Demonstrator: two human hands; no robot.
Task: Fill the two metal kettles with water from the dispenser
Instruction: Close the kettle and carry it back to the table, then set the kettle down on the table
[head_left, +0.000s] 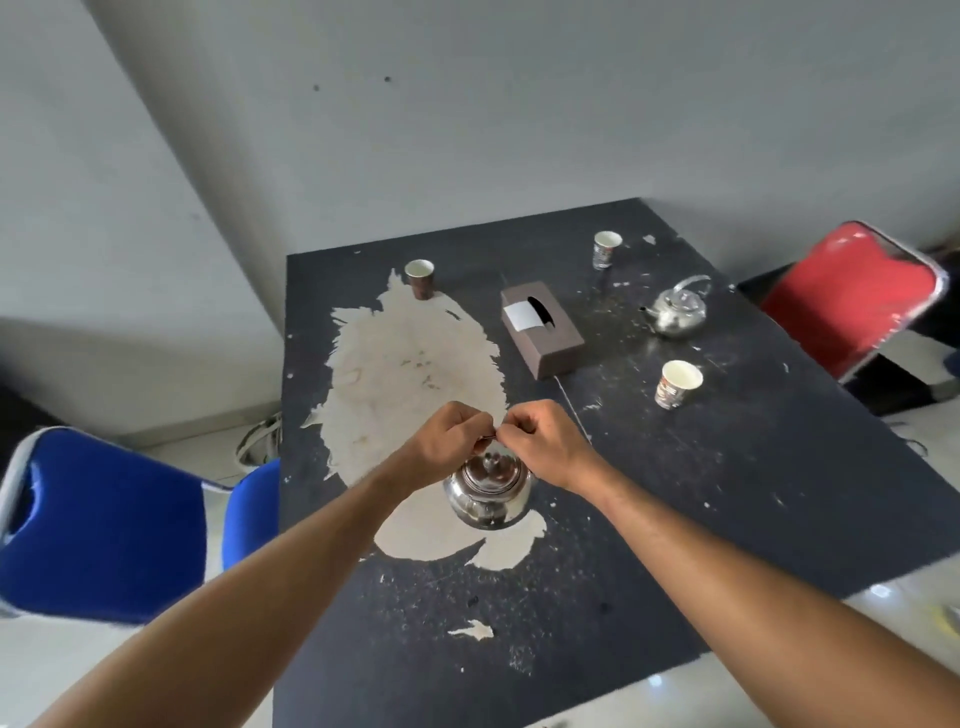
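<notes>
Now: both hands meet over near kettle (488, 491) on tabletop (727, 493) | left hand (451, 441) & right hand (540, 441) fingers pinched shut on thin wire handle, body hangs directly below | 2nd kettle (675, 312) well apart, far right, nearer right hand | dispenser not in view.

Break room: folding chairs (852, 301), paper cups (678, 383).

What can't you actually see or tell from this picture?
Head view only:
- Dispenser: not in view.
- Near kettle's handle: hidden by the left hand and right hand.
- Water in either kettle: lids hide it, far kettle too.
- Cup print: too small.
</notes>
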